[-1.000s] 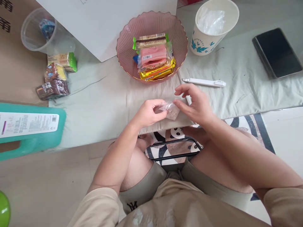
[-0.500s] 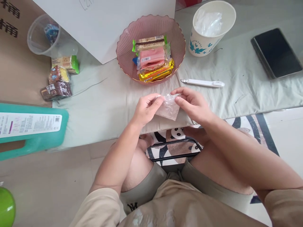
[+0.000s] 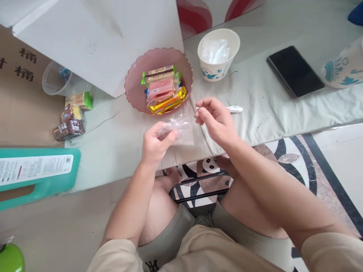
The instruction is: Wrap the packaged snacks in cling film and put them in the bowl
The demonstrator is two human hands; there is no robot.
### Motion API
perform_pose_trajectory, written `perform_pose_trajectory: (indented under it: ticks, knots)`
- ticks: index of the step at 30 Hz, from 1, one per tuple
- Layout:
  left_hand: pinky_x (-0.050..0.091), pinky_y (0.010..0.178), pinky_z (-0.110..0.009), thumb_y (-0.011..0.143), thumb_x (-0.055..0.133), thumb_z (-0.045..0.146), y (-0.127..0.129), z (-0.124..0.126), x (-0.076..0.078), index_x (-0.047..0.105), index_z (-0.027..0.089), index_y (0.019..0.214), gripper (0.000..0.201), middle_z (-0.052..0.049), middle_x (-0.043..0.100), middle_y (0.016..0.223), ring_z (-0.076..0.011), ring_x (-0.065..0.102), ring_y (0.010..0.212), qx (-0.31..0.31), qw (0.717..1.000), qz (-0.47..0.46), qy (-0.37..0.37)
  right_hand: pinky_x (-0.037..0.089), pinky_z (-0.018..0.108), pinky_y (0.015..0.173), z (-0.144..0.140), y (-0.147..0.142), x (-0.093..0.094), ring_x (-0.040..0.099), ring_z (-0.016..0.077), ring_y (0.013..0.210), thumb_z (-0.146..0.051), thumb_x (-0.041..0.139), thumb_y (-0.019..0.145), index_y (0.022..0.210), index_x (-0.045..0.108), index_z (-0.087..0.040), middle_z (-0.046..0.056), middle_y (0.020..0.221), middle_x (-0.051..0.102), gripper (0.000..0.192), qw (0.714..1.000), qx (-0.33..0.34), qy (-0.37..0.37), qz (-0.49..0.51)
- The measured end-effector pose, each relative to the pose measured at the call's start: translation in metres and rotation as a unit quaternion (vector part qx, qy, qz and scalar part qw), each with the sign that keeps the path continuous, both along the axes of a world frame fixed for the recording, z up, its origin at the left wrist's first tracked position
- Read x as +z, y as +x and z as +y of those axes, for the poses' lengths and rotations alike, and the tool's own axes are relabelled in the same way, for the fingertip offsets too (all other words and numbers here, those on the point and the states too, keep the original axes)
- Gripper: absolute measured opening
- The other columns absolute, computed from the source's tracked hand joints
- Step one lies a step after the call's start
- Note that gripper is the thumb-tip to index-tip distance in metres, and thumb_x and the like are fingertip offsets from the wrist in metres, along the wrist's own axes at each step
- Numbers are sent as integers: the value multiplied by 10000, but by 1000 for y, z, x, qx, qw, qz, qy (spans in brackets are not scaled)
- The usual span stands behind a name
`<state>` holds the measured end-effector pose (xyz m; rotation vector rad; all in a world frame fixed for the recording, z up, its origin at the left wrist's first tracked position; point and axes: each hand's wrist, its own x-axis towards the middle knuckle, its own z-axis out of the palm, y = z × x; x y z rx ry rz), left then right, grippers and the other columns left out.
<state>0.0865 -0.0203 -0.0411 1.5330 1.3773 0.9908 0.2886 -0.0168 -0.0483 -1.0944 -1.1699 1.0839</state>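
Observation:
My left hand (image 3: 155, 142) pinches a clear plastic bag (image 3: 184, 133) by its left side, between thumb and fingers. The bag looks flat and see-through, above the front of the cloth-covered table. My right hand (image 3: 214, 119) is apart from the bag, to its right, with loosely curled fingers and nothing visible in them. Behind that hand lies a white utility knife (image 3: 236, 109), its left part hidden. Beyond the bag stands a pink scalloped bowl (image 3: 133, 81) with wrapped snacks (image 3: 163, 88) inside. A paper cup (image 3: 211, 73) holding crumpled clear plastic is at the bowl's right.
A black phone (image 3: 296, 71) and another paper cup (image 3: 344, 71) lie at the right. On the left are a clear plastic tub (image 3: 52, 81), several wrapped snacks (image 3: 69, 128) and a teal jug (image 3: 56, 177). A white box (image 3: 99, 49) stands behind the bowl.
My right hand has let go of the plastic bag and moved away from it. The bag stays in my left hand. The view has shifted, showing more on the right.

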Motion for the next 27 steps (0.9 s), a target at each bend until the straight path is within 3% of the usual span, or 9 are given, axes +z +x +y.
perform_pose_trajectory:
  ticks: [4, 7, 12, 16, 17, 18, 20, 23, 27]
  knots:
    - [354, 474, -235, 734, 748, 333, -1, -10, 23, 549, 218, 668, 239, 59, 500, 559, -83, 433, 502, 17, 989, 101, 106, 510, 276, 651, 26, 24, 3, 594, 120, 680, -610, 532, 980, 955, 560, -257, -2, 811, 607, 356, 995, -95, 1, 31]
    - [405, 545, -273, 772, 727, 244, 10, -5, 45, 555, 232, 703, 185, 31, 580, 688, -114, 523, 612, -10, 961, 141, 240, 501, 284, 629, 42, 45, -5, 597, 129, 666, -622, 437, 1019, 974, 552, -261, 9, 807, 590, 381, 990, -136, -5, 32]
    - [309, 535, -299, 826, 710, 204, 64, 61, 88, 470, 228, 682, 281, 49, 446, 612, -99, 369, 540, -64, 905, 196, 373, 475, 328, 591, 64, 73, -34, 615, 183, 696, -683, 288, 1022, 1150, 568, -289, 53, 881, 616, 500, 985, -171, 17, -10]
    - [422, 734, -272, 728, 737, 95, 126, 144, 107, 505, 199, 684, 257, 47, 512, 676, -101, 558, 700, -108, 875, 373, 289, 463, 332, 577, 75, 78, -40, 610, 192, 694, -673, 255, 1024, 1179, 569, -293, 56, 864, 601, 516, 983, -181, 13, -5]
    - [447, 839, -301, 813, 651, 129, 141, 160, 108, 592, 161, 771, 79, 26, 558, 764, -135, 653, 847, -136, 858, 418, 266, 457, 325, 570, 76, 77, -36, 596, 183, 675, -660, 283, 1025, 1143, 575, -287, 48, 844, 592, 488, 982, -187, 6, 17]
    - [453, 923, -359, 876, 536, 147, 153, 174, 107, 657, 121, 852, 125, -2, 592, 846, -193, 698, 1014, -169, 839, 465, 228, 450, 313, 564, 76, 75, -31, 577, 168, 651, -644, 323, 1023, 1092, 579, -280, 37, 818, 580, 450, 980, -195, -2, 47]
    - [476, 979, -464, 821, 590, 132, 171, 192, 102, 736, 172, 915, 178, -53, 694, 968, -331, 670, 1195, -224, 819, 502, 165, 432, 286, 553, 74, 70, -15, 529, 135, 604, -598, 420, 1010, 974, 572, -265, 9, 761, 543, 368, 969, -213, -22, 121]
    - [509, 979, -512, 679, 755, 138, 182, 207, 93, 791, 325, 976, 353, -78, 764, 1067, -417, 593, 1286, -262, 867, 414, 86, 393, 252, 529, 69, 64, 9, 458, 101, 549, -473, 521, 983, 835, 534, -246, -26, 679, 477, 272, 945, -239, -55, 218]
    - [532, 989, -457, 721, 765, 249, 187, 227, 93, 770, 323, 1189, 474, -64, 770, 1103, -367, 611, 1280, -263, 911, 314, 44, 371, 238, 518, 65, 62, 23, 431, 92, 539, -387, 544, 969, 777, 507, -235, -38, 636, 444, 247, 936, -239, -84, 244]
